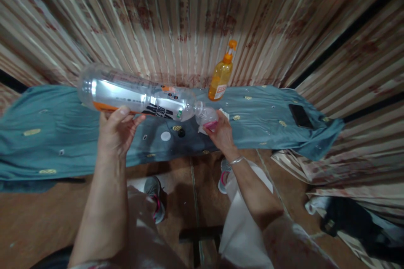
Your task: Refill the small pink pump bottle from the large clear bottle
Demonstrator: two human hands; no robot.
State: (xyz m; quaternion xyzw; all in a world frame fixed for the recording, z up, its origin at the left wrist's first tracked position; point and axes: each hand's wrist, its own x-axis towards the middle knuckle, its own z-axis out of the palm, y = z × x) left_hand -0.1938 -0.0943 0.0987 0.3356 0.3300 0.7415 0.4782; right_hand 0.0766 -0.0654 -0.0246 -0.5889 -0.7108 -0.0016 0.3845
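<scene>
My left hand [117, 131] grips a large clear plastic bottle [135, 96] from below and holds it tipped on its side, neck pointing right. The bottle's mouth meets a small clear container with a pink base [208, 118], which my right hand [221, 133] holds just above a table covered with a teal cloth [63, 134]. A white cap [165, 136] and a small black cap [181, 133] lie on the cloth under the big bottle.
An orange pump bottle [221, 76] stands at the back of the table against striped curtains. A black phone [300, 116] lies on the cloth at the right. Dark clothing [347, 218] lies on the floor at lower right. My shoes [156, 197] show below.
</scene>
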